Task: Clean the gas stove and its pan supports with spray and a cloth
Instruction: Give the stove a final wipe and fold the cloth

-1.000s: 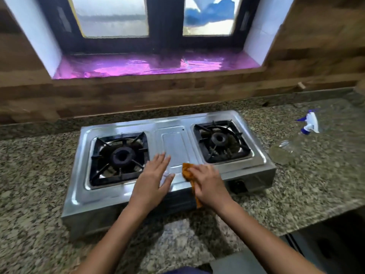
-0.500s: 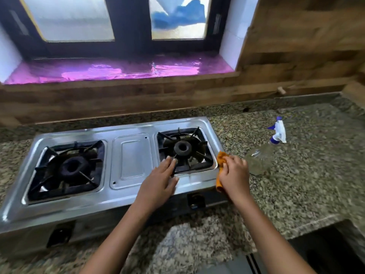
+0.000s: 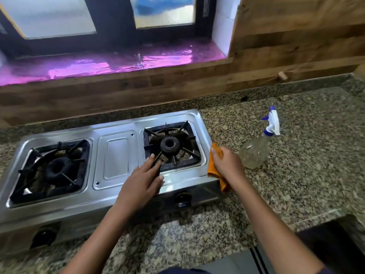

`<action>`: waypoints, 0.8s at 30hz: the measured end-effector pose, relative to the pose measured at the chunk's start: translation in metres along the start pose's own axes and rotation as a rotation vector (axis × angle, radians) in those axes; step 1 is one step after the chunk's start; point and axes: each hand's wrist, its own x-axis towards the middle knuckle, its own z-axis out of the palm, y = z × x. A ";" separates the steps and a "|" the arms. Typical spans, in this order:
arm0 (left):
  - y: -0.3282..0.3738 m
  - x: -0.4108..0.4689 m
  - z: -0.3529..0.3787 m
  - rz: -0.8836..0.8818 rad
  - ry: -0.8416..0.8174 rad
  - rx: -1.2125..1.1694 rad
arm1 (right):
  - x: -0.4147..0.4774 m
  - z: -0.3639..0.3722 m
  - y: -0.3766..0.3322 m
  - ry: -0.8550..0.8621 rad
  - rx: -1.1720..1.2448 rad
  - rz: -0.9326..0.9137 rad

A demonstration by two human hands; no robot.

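The right hand (image 3: pixel 227 165) grips an orange cloth (image 3: pixel 212 171), fingers curled round it. The cloth is bunched against the right edge of the gas stove (image 3: pixel 116 155), and a tail of it hangs down past the stove's front right corner. The left hand (image 3: pixel 142 180) lies flat on the steel top with straight fingers, holding nothing, its fingertips touching the near left corner of the right pan support (image 3: pixel 171 145). The left pan support (image 3: pixel 53 169) sits in its own well, apart from both hands. The clear spray bottle (image 3: pixel 256 153), with a white and blue trigger head, stands on the counter just right of the cloth hand, untouched. The stove rests on a speckled granite counter (image 3: pixel 306 165). Behind it run a wooden wall panel (image 3: pixel 286 36) and a window whose sill (image 3: pixel 98 66) is covered in shiny pink foil
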 end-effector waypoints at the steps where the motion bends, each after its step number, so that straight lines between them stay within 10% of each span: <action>1: 0.002 0.000 0.000 -0.017 0.013 -0.012 | -0.014 0.000 0.006 0.041 -0.009 -0.019; 9: 0.039 0.005 -0.011 -0.106 0.126 -0.137 | -0.061 -0.016 0.020 0.196 -0.042 -0.184; 16: 0.089 0.006 -0.012 0.123 -0.005 -0.566 | -0.088 -0.049 -0.008 -0.188 1.086 0.020; 19: 0.099 0.005 -0.016 0.144 -0.196 -0.761 | -0.098 -0.051 -0.028 -0.261 1.094 -0.020; 24: 0.092 0.003 -0.025 0.248 -0.049 -0.705 | -0.105 -0.055 -0.052 -0.128 0.964 -0.131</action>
